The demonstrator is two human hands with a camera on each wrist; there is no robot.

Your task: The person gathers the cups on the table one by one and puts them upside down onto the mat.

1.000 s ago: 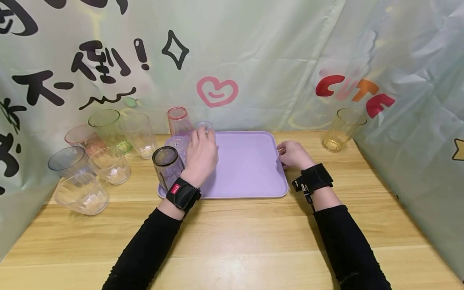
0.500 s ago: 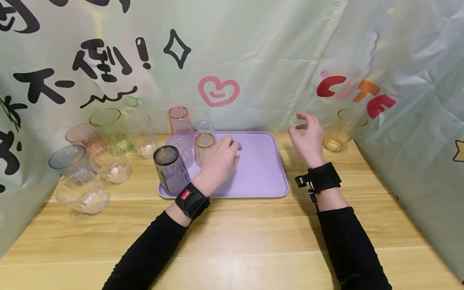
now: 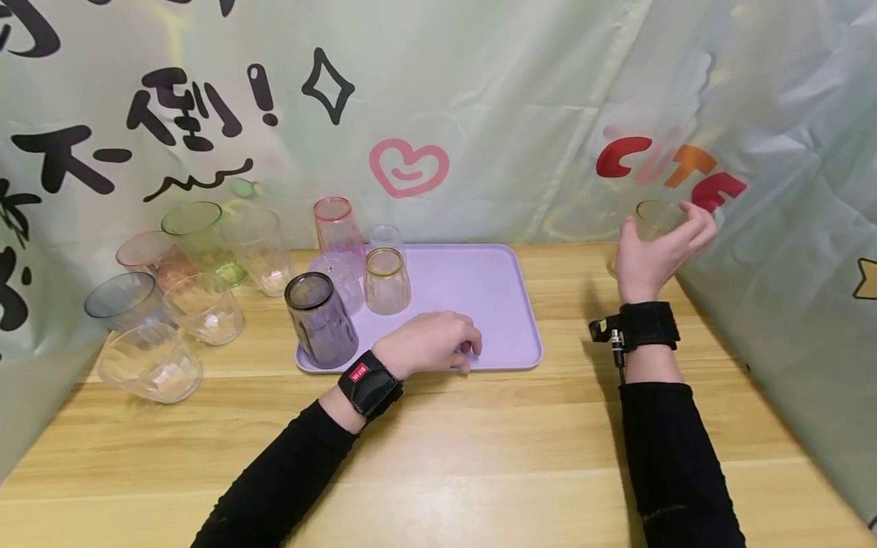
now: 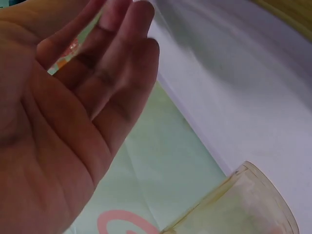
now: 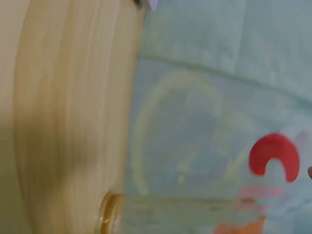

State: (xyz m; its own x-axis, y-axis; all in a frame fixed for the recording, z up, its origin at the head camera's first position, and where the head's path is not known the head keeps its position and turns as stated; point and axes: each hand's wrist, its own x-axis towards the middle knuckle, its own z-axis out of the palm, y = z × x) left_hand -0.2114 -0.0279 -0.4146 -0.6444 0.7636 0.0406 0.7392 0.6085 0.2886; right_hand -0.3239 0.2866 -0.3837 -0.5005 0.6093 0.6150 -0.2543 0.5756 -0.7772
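Note:
My right hand point(image 3: 654, 255) is at the upright amber glass point(image 3: 658, 218) at the back right, thumb to its left and fingers spread to its right. The hand hides much of the glass; in the right wrist view the same amber glass point(image 5: 161, 214) lies along the bottom edge. My left hand point(image 3: 435, 342) hovers over the front of the lilac tray point(image 3: 473, 281), fingers loosely bent and holding nothing. Behind it on the tray stands an upside-down amber-tinted glass point(image 3: 387, 281), also in the left wrist view as a tapered glass point(image 4: 243, 204).
On the tray's left side, a dark grey glass point(image 3: 320, 320), a clear glass point(image 3: 340, 281) and a red-rimmed glass point(image 3: 337, 228) stand upside down. Several upright glasses, among them a green one point(image 3: 199, 236) and a blue one point(image 3: 126, 297), crowd the table's left. A printed cloth hangs behind.
My left hand has let go of the amber-tinted glass on the tray and drawn back toward the tray's front edge. My right hand has left the tray's right edge and reached the amber glass.

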